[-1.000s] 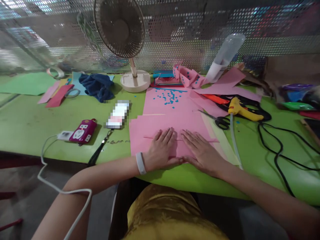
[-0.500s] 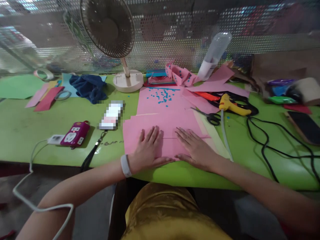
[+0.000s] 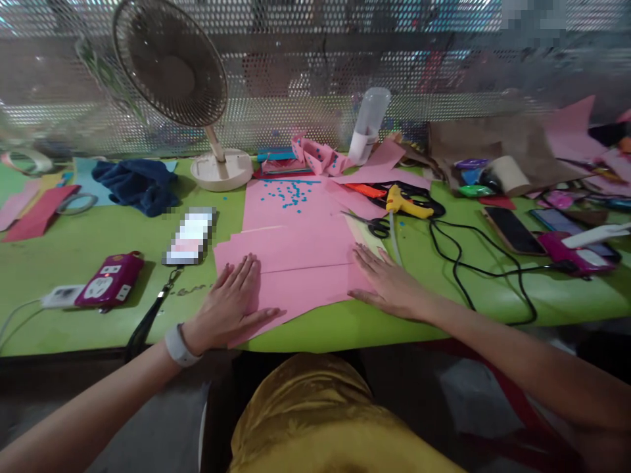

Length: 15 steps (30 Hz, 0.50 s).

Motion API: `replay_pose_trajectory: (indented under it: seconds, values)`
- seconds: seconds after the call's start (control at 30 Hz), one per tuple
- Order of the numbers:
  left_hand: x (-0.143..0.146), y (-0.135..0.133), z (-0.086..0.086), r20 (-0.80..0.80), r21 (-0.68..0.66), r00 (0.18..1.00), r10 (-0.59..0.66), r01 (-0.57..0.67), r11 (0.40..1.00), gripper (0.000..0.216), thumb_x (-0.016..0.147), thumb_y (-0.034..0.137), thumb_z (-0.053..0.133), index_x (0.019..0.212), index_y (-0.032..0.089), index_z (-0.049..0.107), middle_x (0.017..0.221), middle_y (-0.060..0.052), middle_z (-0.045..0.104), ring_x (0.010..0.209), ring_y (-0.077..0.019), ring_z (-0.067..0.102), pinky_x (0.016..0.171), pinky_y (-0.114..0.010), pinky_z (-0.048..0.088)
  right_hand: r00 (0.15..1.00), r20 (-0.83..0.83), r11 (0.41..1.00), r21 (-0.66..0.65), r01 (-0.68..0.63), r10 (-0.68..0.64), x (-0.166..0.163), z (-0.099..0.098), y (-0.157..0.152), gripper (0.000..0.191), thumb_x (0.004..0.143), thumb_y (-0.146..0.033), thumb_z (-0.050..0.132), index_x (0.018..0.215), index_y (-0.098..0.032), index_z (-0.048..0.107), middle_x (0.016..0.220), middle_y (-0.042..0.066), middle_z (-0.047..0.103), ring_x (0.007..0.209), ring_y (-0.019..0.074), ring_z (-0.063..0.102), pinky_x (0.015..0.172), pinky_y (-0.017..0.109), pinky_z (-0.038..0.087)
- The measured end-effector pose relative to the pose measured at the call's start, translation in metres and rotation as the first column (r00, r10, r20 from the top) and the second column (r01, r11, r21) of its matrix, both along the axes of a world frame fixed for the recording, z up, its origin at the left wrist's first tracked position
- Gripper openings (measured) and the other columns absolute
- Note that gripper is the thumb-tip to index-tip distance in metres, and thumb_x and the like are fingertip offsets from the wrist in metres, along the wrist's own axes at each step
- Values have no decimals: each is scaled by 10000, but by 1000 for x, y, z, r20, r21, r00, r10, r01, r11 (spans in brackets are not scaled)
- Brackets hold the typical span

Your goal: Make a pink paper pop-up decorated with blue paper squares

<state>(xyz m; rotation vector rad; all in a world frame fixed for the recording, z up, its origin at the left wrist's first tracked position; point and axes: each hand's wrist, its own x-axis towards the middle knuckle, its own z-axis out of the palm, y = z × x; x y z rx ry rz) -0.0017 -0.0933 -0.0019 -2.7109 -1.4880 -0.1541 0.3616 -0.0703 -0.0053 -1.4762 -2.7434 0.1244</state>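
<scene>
Here, both bare hands lie palm down on pink paper at the near edge of the green table. Left hand: fingers stretched out and nearly side by side, thumb pointing inward; grips nothing, presses on the paper's left part. Pale band at that wrist. Right hand: likewise flat, fingers extended, thumb apart from them, nothing held; covers the right edge of the paper.

Pink paper sits between and under the hands, directly before the person. A line crosses it from side to side; fold or sheet edge, cannot tell. Its lower left corner reaches the table's front edge. Pale yellow sheet shows just beyond the right hand.

Behind: a pink sheet strewn with small blue dots. Scissors near the right fingertips, yellow glue gun farther back. To the left, a phone, screen blurred, and a purple socket block. Fan and a clear bottle stand at the back.
</scene>
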Motion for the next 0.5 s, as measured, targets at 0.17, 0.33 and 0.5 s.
replay_pose_trajectory:
  seconds: [0.17, 0.33, 0.5]
  values:
    - [9, 18, 37, 5, -33, 1000, 25, -25, 999, 812, 863, 749, 294, 1370, 144, 483, 1456, -183, 451, 1351, -337, 413, 1079, -506, 362, 1000, -2, 1000, -13, 0, 0, -2, 1, 2, 908, 897, -714, 242, 1544, -96, 91, 1569, 183, 206, 1470, 281, 150, 1188, 522, 165]
    - [67, 55, 76, 187, -47, 981, 50, -42, 998, 415, 942, 519, 412, 946, 178, 648, 983, -89, 684, 849, -220, 650, 796, -373, 522, 1000, 18, 1000, -12, 0, 0, -3, 4, 2, 920, 893, -723, 226, 1532, -65, 153, 1567, 193, 201, 1471, 280, 152, 1189, 521, 152]
    - [114, 77, 40, 189, -99, 982, -9, 29, 995, 305, 951, 353, 442, 1063, 129, 616, 1230, -146, 619, 1164, -269, 561, 985, -422, 445, 999, 36, 999, -30, 17, -16, -6, 5, 1, 938, 887, -735, 211, 1523, -46, 180, 1569, 203, 181, 1472, 285, 144, 1184, 528, 162]
